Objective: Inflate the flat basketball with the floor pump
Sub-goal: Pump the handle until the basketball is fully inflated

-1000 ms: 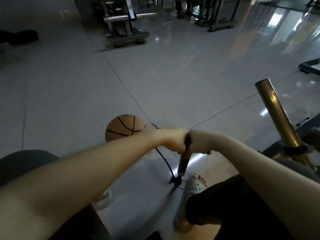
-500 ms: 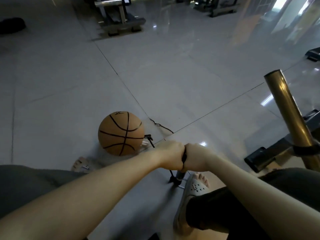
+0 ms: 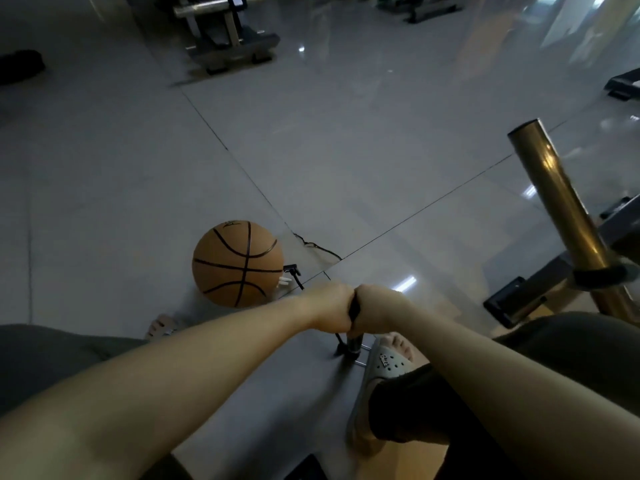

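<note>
A dim gym floor of glossy grey tiles (image 3: 346,150) is filling most of the frame, with a grey metal exercise machine (image 3: 225,36) standing at the upper left and a slanted brass-coloured metal tube (image 3: 561,199) leaning at the right edge. The round orange basketball with black seams (image 3: 238,264) is resting on the floor left of centre, and a thin black hose (image 3: 297,278) is showing just beside its right side. The left hand (image 3: 329,308) and the right hand (image 3: 375,313) are sitting knuckle to knuckle just below centre, their fingers curling tight round the black crossbar handle (image 3: 354,308) of the slim dark floor pump (image 3: 355,342), whose short visible barrel is standing upright beneath them. A foot in a pale grey perforated clog (image 3: 381,370) is lying just beside the pump's base, right of lower centre
</note>
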A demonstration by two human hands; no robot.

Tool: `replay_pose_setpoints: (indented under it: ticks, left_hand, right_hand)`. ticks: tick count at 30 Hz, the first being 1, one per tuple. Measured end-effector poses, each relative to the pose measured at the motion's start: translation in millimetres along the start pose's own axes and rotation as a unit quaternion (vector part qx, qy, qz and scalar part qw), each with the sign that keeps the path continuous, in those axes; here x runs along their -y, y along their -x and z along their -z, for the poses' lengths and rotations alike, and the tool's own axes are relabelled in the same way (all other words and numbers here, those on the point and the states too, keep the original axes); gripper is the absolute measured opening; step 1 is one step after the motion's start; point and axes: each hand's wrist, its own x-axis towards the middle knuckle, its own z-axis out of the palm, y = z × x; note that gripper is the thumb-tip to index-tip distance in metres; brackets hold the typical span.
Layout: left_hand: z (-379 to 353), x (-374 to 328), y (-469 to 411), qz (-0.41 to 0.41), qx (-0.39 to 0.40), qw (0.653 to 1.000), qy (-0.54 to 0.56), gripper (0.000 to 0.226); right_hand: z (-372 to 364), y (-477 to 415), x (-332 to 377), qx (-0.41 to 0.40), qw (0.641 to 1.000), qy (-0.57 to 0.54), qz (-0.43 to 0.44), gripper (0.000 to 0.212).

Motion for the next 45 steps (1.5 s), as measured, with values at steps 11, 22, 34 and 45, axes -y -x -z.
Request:
replay_pose_setpoints:
  ticks: [11, 22, 34, 45]
  left_hand:
    - [139.8, -41.0, 43.7, -0.045, -0.023, 0.999, 0.002, 0.007]
    - [-4.6, 6.8, -24.1, -0.038, -0.062, 0.997, -0.02, 0.016]
    - [4.8, -4.2, 0.5, 0.006, 0.034, 0.998, -0.05, 0.005]
    - [149.3, -15.1, 39.1, -0.016, 0.017, 0.999, 0.04, 0.005]
  right_hand:
    - [134.8, 83.8, 21.4, -0.041, 0.994, -0.088, 0.042, 0.034]
    - [16.0, -6.4, -10.8, 0.002, 1.0, -0.001, 0.027, 0.023]
    - [10.9, 7.6, 11.2, 0.082, 0.994, 0.061, -0.035, 0.027]
    - [159.9, 68.7, 32.7, 0.09, 0.994, -0.052, 0.02, 0.012]
